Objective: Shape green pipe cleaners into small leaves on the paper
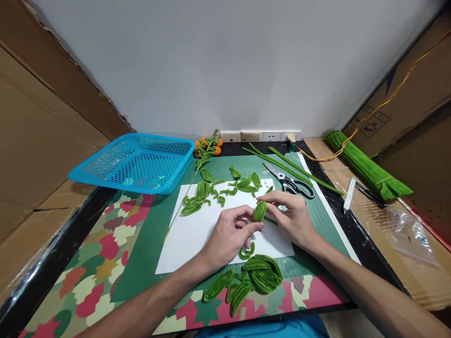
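Note:
Both hands meet over a white sheet of paper (190, 237) on a green mat (148, 234). My left hand (230, 234) and my right hand (294, 218) pinch a small green pipe-cleaner leaf (260, 211) between their fingertips. A curled green piece (246, 252) lies on the paper just below my left hand. A heap of finished green leaves (252, 279) sits at the near edge. More small leaves (225, 188) are scattered over the far part of the paper.
A blue plastic basket (139, 162) stands at the back left. Scissors (291, 182) and long green pipe cleaners (292, 169) lie at the back right. A thick green bundle (364, 164) and a white tool (349, 193) rest on cardboard at right. Orange pipe-cleaner flowers (207, 146) lie by the wall.

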`<state>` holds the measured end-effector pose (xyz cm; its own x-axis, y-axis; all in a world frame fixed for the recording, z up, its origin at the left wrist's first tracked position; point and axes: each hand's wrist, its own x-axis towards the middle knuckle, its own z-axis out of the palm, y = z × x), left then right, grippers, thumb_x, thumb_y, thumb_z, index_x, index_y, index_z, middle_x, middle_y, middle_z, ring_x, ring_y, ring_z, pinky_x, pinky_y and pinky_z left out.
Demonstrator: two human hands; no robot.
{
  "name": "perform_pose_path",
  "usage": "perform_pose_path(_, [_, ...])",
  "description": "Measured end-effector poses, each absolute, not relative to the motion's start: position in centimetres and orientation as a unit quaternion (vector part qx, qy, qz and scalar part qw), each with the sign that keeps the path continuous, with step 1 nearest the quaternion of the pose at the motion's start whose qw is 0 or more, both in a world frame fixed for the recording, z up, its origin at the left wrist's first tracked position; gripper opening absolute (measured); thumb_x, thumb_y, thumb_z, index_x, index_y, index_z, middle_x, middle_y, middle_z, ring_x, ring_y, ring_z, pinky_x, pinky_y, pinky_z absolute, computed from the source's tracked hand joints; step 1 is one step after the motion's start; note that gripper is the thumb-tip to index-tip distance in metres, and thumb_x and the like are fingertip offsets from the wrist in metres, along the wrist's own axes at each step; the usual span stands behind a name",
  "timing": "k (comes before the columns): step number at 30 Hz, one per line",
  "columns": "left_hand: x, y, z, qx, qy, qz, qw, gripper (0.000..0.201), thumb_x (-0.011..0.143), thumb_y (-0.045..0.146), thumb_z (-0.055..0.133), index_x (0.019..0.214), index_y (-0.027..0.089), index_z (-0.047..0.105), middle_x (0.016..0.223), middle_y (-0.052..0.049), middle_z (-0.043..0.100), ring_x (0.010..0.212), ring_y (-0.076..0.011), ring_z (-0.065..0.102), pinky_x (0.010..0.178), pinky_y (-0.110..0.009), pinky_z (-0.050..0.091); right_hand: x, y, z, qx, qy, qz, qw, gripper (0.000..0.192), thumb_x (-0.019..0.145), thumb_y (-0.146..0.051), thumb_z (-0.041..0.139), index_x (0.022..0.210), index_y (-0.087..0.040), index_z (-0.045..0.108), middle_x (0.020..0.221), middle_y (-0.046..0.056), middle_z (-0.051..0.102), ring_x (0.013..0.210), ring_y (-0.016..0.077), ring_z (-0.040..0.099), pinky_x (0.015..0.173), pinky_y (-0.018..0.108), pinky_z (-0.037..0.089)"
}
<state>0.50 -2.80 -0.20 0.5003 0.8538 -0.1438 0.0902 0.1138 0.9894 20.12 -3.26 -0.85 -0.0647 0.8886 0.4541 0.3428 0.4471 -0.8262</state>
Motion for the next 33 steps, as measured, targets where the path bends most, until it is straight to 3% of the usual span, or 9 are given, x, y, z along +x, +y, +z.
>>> perform_pose_path(11, [0.59, -2.51, -0.21, 0.592, 0.395, 0.312, 0.630, 0.018, 0.093, 0.032, 0.075, 0.092, 0.015, 0.068, 0.068, 0.003, 0.063, 0.050, -0.0076, 0.060, 0.048, -0.017, 0.045, 20.24, -3.21, -0.83, -0.471, -0.656, 0.305, 0.505, 0.026, 0.094, -0.015, 0.066, 0.116, -0.022, 0.079, 0.109, 0.005, 0.082, 0.085, 0.0166, 0.076, 0.066, 0.025, 0.058])
perform_pose_path(18, [0.36, -2.47, -0.35, 0.606, 0.390, 0.305, 0.622, 0.024, 0.095, 0.037, 0.074, 0.092, 0.014, 0.068, 0.077, 0.000, 0.070, 0.051, -0.0080, 0.061, 0.049, -0.018, 0.047, 20.08, -3.34, -0.92, -0.492, -0.608, 0.298, 0.547, 0.011, 0.095, -0.025, 0.072, 0.099, -0.019, 0.080, 0.088, 0.004, 0.081, 0.062, 0.0136, 0.070, 0.057, 0.025, 0.057])
perform_pose_path(24, [0.38, -2.37, -0.14, 0.615, 0.390, 0.296, 0.619, 0.028, 0.097, 0.040, 0.071, 0.090, 0.013, 0.071, 0.075, -0.002, 0.070, 0.051, -0.0078, 0.060, 0.048, -0.018, 0.045, 20.21, -3.30, -1.12, -0.455, -0.678, 0.232, 0.529, 0.025, 0.096, -0.019, 0.070, 0.121, -0.022, 0.074, 0.100, 0.005, 0.080, 0.065, 0.0134, 0.069, 0.056, 0.025, 0.056])
perform_pose_path(27, [0.31, -2.32, -0.24, 0.619, 0.379, 0.296, 0.621, 0.026, 0.096, 0.039, 0.073, 0.092, 0.013, 0.072, 0.077, -0.001, 0.070, 0.053, -0.0086, 0.061, 0.051, -0.018, 0.047, 20.31, -3.14, -1.43, -0.435, -0.710, 0.209, 0.514, 0.025, 0.096, -0.014, 0.066, 0.119, -0.021, 0.074, 0.107, 0.007, 0.079, 0.068, 0.0136, 0.069, 0.057, 0.026, 0.056])
perform_pose_path(33, [0.25, -2.38, -0.36, 0.613, 0.377, 0.285, 0.633, 0.025, 0.094, 0.038, 0.076, 0.090, 0.013, 0.072, 0.075, 0.000, 0.067, 0.052, -0.0088, 0.060, 0.051, -0.019, 0.049, 20.34, -2.92, -1.61, -0.433, -0.701, 0.220, 0.522, 0.016, 0.095, -0.014, 0.067, 0.108, -0.020, 0.075, 0.101, 0.005, 0.078, 0.069, 0.0133, 0.068, 0.057, 0.025, 0.054])
